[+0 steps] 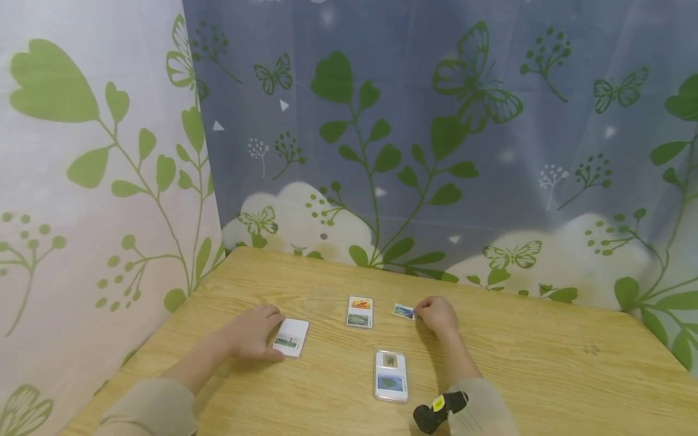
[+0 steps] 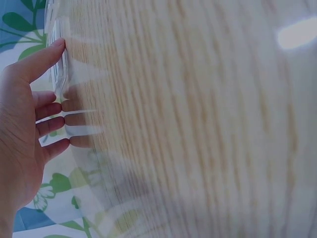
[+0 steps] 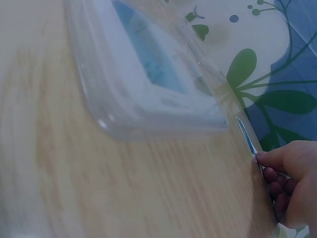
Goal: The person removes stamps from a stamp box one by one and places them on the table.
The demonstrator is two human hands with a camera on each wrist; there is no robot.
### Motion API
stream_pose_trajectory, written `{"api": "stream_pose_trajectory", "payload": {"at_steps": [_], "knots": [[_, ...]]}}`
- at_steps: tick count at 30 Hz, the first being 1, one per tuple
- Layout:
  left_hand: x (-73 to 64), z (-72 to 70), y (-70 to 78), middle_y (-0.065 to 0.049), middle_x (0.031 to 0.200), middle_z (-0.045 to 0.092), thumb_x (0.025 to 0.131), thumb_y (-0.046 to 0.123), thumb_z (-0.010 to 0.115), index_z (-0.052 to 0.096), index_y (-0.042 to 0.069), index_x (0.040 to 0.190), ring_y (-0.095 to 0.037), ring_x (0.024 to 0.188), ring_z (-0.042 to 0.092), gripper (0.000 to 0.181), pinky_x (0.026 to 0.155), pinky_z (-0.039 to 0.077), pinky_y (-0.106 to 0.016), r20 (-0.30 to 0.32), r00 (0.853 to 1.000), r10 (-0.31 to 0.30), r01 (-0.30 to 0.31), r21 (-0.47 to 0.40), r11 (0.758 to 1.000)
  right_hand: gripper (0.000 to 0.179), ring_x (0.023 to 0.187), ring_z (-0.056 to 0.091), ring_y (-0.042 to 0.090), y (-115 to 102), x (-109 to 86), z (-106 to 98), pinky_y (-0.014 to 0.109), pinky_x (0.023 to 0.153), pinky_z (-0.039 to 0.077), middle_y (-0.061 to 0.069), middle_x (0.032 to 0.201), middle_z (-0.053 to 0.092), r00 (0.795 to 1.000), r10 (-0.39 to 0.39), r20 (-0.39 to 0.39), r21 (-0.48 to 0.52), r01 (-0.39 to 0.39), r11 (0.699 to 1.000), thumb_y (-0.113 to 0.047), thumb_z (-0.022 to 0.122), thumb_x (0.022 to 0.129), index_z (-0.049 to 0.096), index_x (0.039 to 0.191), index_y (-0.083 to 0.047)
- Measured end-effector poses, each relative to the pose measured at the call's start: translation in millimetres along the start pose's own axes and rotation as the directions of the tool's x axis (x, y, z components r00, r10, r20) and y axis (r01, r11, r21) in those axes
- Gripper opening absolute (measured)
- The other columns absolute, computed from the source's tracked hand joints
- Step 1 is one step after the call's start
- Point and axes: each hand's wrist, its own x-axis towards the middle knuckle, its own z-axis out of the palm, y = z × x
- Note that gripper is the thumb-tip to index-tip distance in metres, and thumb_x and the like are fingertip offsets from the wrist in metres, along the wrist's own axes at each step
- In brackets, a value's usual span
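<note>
My right hand (image 1: 438,314) pinches the edge of a small picture card (image 1: 403,311) with a blue and green print, low over the table. In the right wrist view, that card (image 3: 246,136) shows nearly edge-on between thumb and fingers. My left hand (image 1: 252,333) rests on the table at the left side of a white card stack (image 1: 291,338) with a landscape picture on top. Its thumb and fingers lie spread about the stack's near and far corners. The left wrist view shows the fingertips (image 2: 63,120) touching the tabletop.
Between the hands lies a clear-cased white card (image 1: 359,312) with an orange picture above a green one. Nearer me is another cased card (image 1: 390,376) with a brown and a blue picture. The wooden table (image 1: 545,363) meets a patterned cloth (image 1: 382,151) behind.
</note>
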Motion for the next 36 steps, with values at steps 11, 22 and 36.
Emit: {"api": "stream_pose_trajectory", "payload": {"at_steps": [11, 22, 36], "knots": [[1.0, -3.2, 1.0, -0.018, 0.121, 0.051, 0.073, 0.056, 0.066, 0.051, -0.006, 0.122, -0.035, 0.113, 0.047, 0.08, 0.095, 0.039, -0.049, -0.012, 1.0, 0.005, -0.005, -0.004, 1.0, 0.019, 0.089, 0.058, 0.034, -1.0, -1.6, 0.2, 0.045, 0.078, 0.045, 0.017, 0.093, 0.066, 0.999, 0.013, -0.043, 0.033, -0.012, 0.999, -0.015, 0.061, 0.085, 0.067, 0.089, 0.002], [0.3, -2.1, 0.3, -0.019, 0.121, 0.05, 0.073, 0.054, 0.066, 0.051, -0.007, 0.122, -0.035, 0.113, 0.047, 0.08, 0.095, 0.039, -0.049, -0.015, 1.0, 0.006, -0.006, -0.014, 1.0, 0.023, 0.075, 0.059, 0.021, 8.1, 4.1, -1.4, 0.027, 0.06, 0.047, 0.019, 0.096, 0.065, 0.996, 0.061, -0.061, 0.271, -0.042, 0.962, -0.013, 0.058, 0.09, 0.065, 0.099, 0.006], [0.1, -2.0, -0.1, -0.02, 0.122, 0.05, 0.073, 0.054, 0.066, 0.051, -0.007, 0.122, -0.036, 0.113, 0.047, 0.08, 0.095, 0.039, -0.05, -0.014, 1.0, 0.012, -0.012, -0.013, 1.0, 0.029, 0.077, 0.054, 0.018, 10.3, 4.7, -16.8, 0.022, 0.056, 0.047, 0.01, 0.09, 0.062, 0.987, 0.161, -0.006, 0.509, -0.135, 0.85, -0.013, 0.059, 0.09, 0.059, 0.109, 0.01]]}}
